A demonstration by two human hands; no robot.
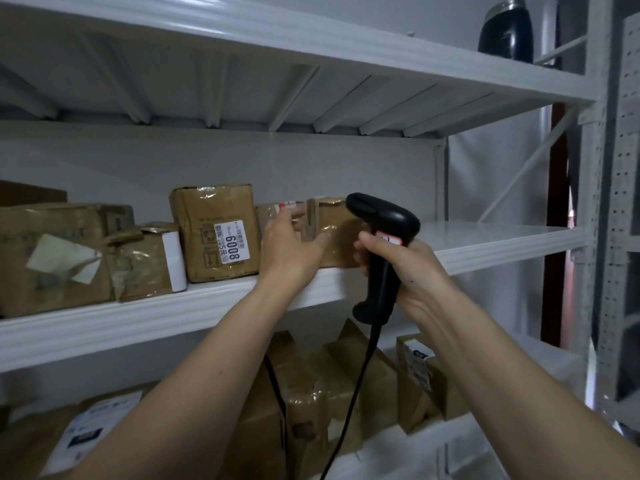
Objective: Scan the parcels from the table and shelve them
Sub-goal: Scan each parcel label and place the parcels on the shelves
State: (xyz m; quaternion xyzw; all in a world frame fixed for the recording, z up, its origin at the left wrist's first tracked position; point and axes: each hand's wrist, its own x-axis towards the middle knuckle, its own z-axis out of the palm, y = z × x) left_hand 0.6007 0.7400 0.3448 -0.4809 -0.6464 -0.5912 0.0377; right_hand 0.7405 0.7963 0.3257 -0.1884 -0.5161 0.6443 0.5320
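Parcel: you are setting a small brown parcel [332, 233] on the middle shelf [207, 303], near its front edge, just right of the upright box labelled 6008 [216, 233]; it is lying flat with its long axis running along the shelf.

Left hand: your left hand [291, 251] is resting against the parcel's left front, fingers straight and spread, thumb reaching across the taped face; it is pressing rather than curling round.

Right hand: your right hand [398, 268] is wrapping tightly round the handle of the black scanner [381, 244], its head pointing left, partly covering the parcel's right end. The cable [349, 403] is hanging down past the lower shelf.

Key relation: the parcel is lying directly ahead of your left palm and left of the scanner, so the left hand is the nearer one; any further seating probably means pushing straight back toward the wall.

Row: more boxes [69, 258] are filling the shelf's left part; its right end is showing bare white.

Risk: the scanner head is sitting close to the parcel, so a push may nudge it.

Around: other parcels [329, 386] are lying on the shelf below, and a dark flask [505, 29] is standing on the top shelf's right corner.
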